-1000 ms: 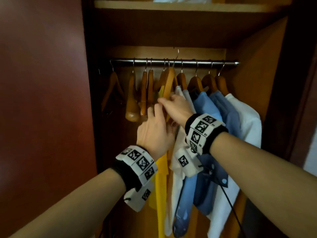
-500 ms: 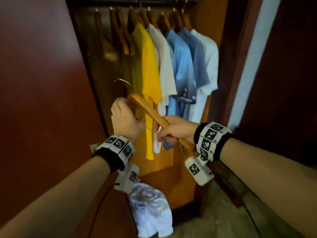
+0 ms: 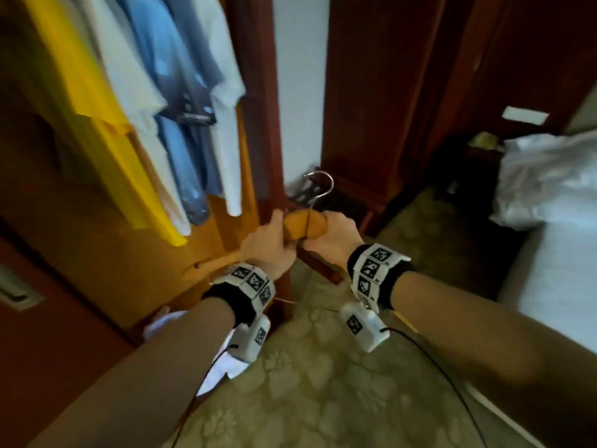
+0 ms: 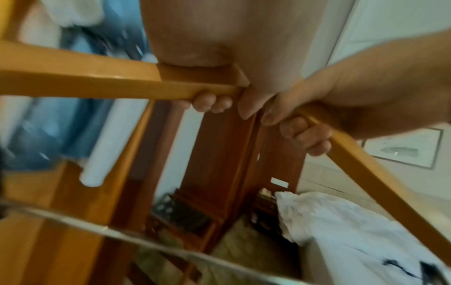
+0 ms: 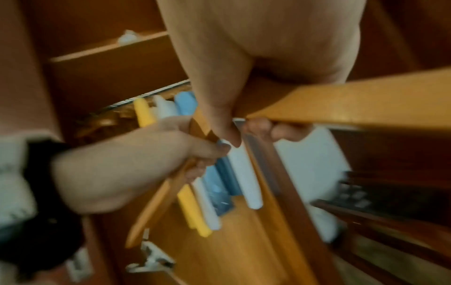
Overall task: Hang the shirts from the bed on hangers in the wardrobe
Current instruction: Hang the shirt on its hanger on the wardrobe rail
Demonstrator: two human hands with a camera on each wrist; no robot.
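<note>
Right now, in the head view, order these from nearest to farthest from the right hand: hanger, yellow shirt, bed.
1. Hanger: gripped by the right hand, with the left hand on its other side.
2. Yellow shirt: hanging in the wardrobe, far left.
3. Bed: at the right edge. It and the shirt are hard to rank.

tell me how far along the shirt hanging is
Done: a yellow shirt, a white shirt, blue shirts and another white one hang in the wardrobe. In hand: the left hand and right hand both grip a bare hanger off the rail. Left: white fabric lies on the bed; whether it includes shirts is unclear.
</note>
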